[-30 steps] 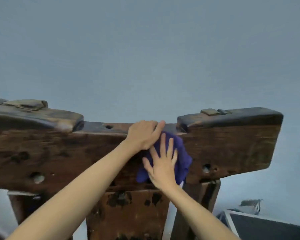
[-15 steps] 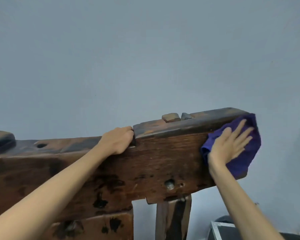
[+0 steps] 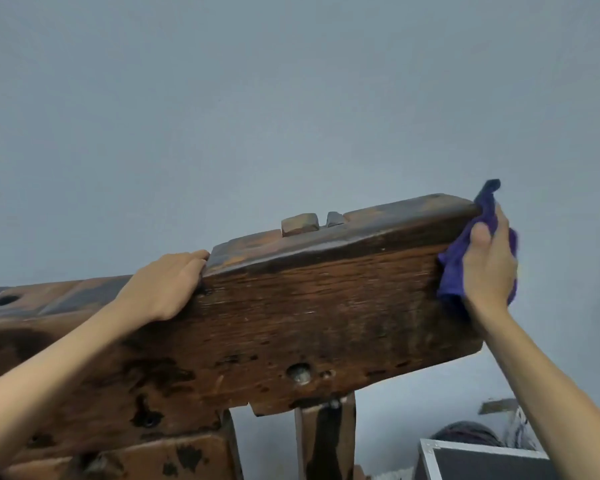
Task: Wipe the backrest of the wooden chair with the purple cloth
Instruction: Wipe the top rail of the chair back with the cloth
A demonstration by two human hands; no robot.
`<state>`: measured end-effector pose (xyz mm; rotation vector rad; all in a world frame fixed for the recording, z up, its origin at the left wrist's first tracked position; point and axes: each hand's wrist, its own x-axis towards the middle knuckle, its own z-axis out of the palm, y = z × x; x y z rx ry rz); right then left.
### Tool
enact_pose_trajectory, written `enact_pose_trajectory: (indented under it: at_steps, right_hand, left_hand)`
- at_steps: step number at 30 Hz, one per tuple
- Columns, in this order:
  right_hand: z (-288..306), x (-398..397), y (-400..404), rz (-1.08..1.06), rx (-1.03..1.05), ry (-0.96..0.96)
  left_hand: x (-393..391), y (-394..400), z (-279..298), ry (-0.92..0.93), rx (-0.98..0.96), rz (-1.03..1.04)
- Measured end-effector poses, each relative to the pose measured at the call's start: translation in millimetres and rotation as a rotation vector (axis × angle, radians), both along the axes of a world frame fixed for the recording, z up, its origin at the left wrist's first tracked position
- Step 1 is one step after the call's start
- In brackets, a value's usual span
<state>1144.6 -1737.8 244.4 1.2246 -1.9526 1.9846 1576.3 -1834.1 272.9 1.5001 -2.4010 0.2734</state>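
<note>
Since half a second ago, the crumpled purple cloth (image 3: 456, 268) has been wrapped round the dark wooden backrest's (image 3: 326, 306) right end by the right hand (image 3: 489, 268), gripping it (thumb in front); the left hand (image 3: 163, 285) is curled over the top edge, presumably steadying.

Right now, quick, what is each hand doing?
Left hand: fingers curled over the backrest top, gripping it.
Right hand: holding the purple cloth against the backrest's end.
</note>
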Motion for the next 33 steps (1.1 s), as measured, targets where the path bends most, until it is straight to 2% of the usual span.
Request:
enact_pose_trajectory:
  at_steps: [2,5,8,10,13,16,18,21,25,29,33]
  right_hand:
    - [52.9,-15.7,-8.9,0.051,0.217,0.040]
    - [114.9,-0.6,-20.0,0.045,0.667,0.448]
    - [127.7,74.9,-54.5,0.158,0.956,0.858]
    - [117.6,139.1,-72.9,0.226,0.988,0.972]
    - [105.6,174.5,-77.1,0.294,0.940,0.960]
    - [107.9,155.1,-64.0,0.444,0.804,0.817]
    - [111.1,134.5,-54.0,0.403,0.714,0.781]
    - [118.3,96.1,-43.2,0.134,0.854,0.940]
    - [124.1,56.0,-39.7,-0.072,1.109,0.908]
    - [126.4,55.8,-60.6,-0.049,1.173,0.820]
    - [120.4,52.7,-81.9,0.019,1.069,0.775]
  left_hand:
    - [-1.5,6.9,3.8,0.029,0.026,-0.025]
    - [-4.8,7.7,7.4,0.041,0.062,-0.040]
    - [-7.4,5.6,9.5,0.048,0.078,-0.020]
    - [-3.0,6.8,10.3,0.049,0.090,-0.003]
    - [0.9,6.5,8.6,0.135,0.145,0.000]
    - [3.3,8.6,8.8,0.188,0.166,-0.021]
    - [3.0,13.4,10.8,0.182,0.164,-0.045]
    - [8.2,23.6,11.0,0.134,0.113,-0.068]
    - [43.4,39.9,-1.3,0.025,0.054,-0.021]
    - [113.5,61.0,-18.1,0.022,-0.049,0.005]
    - [176.0,65.8,-25.4,-0.001,-0.095,0.080]
